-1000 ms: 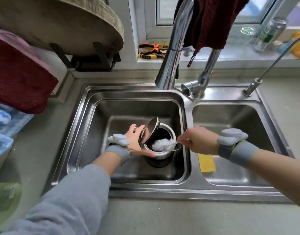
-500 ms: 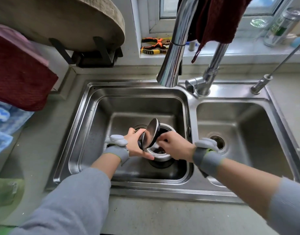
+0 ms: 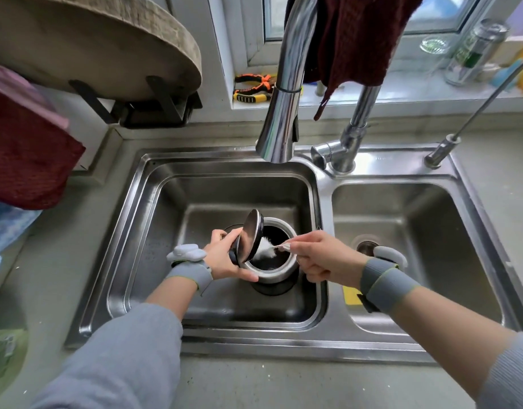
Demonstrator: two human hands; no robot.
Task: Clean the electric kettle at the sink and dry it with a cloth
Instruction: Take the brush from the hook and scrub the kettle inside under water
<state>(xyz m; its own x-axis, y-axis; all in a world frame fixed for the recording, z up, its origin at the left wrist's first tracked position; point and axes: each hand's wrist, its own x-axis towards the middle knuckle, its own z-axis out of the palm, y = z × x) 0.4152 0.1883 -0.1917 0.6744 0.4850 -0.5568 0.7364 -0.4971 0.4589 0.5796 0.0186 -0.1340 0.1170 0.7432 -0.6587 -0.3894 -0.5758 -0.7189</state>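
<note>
A steel electric kettle (image 3: 273, 274) stands upright in the left basin of the sink (image 3: 142, 246). Its round lid (image 3: 250, 236) is tipped open to the left. My left hand (image 3: 227, 256) grips the kettle at its left side, by the lid hinge. My right hand (image 3: 319, 256) holds the handle of a white bristle brush (image 3: 265, 250), whose fluffy head sits inside the kettle's mouth. A dark red cloth (image 3: 354, 36) hangs over the tap (image 3: 284, 93) above the sink.
The right basin (image 3: 416, 240) holds a yellow sponge (image 3: 351, 294) partly hidden by my wrist. A small filter tap (image 3: 443, 149) stands at the back right. Pliers (image 3: 253, 88), a can and a glass sit on the windowsill. A round chopping board (image 3: 106, 45) leans at the back left, cloths beside it.
My right hand pushed down into the kettle with the brush, then drew back up and to the right, so the brush head shows again at the mouth. My left hand stayed on the kettle.
</note>
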